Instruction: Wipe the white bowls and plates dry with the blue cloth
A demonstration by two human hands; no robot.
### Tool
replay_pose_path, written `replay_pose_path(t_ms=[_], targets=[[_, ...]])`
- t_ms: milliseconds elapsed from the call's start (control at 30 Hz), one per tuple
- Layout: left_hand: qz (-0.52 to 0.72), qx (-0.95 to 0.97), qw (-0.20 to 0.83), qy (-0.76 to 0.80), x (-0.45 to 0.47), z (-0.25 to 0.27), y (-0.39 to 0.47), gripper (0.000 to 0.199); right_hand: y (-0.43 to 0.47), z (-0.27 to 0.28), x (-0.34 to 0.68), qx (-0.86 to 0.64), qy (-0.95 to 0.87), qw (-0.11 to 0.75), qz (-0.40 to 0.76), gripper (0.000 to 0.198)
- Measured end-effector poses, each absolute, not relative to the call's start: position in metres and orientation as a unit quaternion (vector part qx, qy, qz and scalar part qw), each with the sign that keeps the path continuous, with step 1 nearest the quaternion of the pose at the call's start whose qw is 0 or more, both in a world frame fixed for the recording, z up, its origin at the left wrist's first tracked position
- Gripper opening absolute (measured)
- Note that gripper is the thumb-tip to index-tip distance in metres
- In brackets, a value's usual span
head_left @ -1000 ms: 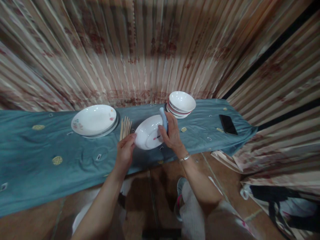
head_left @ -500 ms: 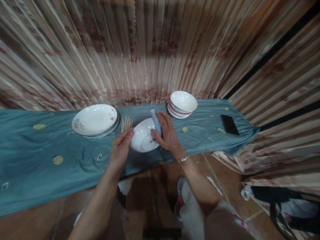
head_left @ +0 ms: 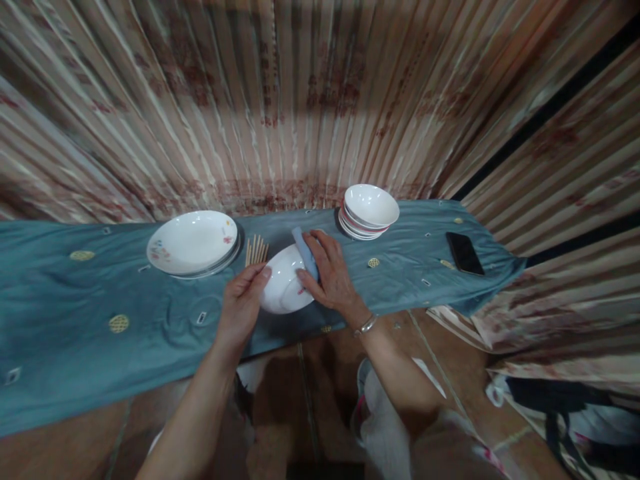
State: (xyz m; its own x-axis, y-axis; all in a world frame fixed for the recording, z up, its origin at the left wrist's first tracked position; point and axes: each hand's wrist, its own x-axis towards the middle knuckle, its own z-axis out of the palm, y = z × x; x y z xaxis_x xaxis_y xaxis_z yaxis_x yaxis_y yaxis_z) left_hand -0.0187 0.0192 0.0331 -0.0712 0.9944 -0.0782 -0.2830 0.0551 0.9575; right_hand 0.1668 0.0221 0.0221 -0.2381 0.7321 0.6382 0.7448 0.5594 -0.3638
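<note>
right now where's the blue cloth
In the head view, the blue cloth is mid-picture in the right hand, against the right side of the white bowl.

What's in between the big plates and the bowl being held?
In the head view, a bunch of thin sticks lies between the plates and the bowl; the left hand is partly there too.

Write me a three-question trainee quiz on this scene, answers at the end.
1. True or false: the left hand grips the white bowl while the right hand holds a pale blue cloth at its rim.
2. Multiple choice: in the picture, the phone lies (a) left of, (b) right of, (c) on top of the stacked bowls.
3. Open: what shows between the stacked plates and the white bowl?

Key: 1. True. 2. b. 3. Thin pale sticks.
</note>
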Motion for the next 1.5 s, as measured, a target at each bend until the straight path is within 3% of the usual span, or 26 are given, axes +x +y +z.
replay_pose_path(t_ms=[1100,1500], targets=[[0.609,0.249,0.607,0.446,-0.027,0.031,0.015,0.047,0.020,-0.028,0.159,-0.497,-0.695,0.505,0.123,0.069],[0.597,0.277,0.618,0.431,-0.017,0.026,0.013,0.046,0.028,-0.019,0.175,-0.491,-0.673,0.538,0.126,0.056]])
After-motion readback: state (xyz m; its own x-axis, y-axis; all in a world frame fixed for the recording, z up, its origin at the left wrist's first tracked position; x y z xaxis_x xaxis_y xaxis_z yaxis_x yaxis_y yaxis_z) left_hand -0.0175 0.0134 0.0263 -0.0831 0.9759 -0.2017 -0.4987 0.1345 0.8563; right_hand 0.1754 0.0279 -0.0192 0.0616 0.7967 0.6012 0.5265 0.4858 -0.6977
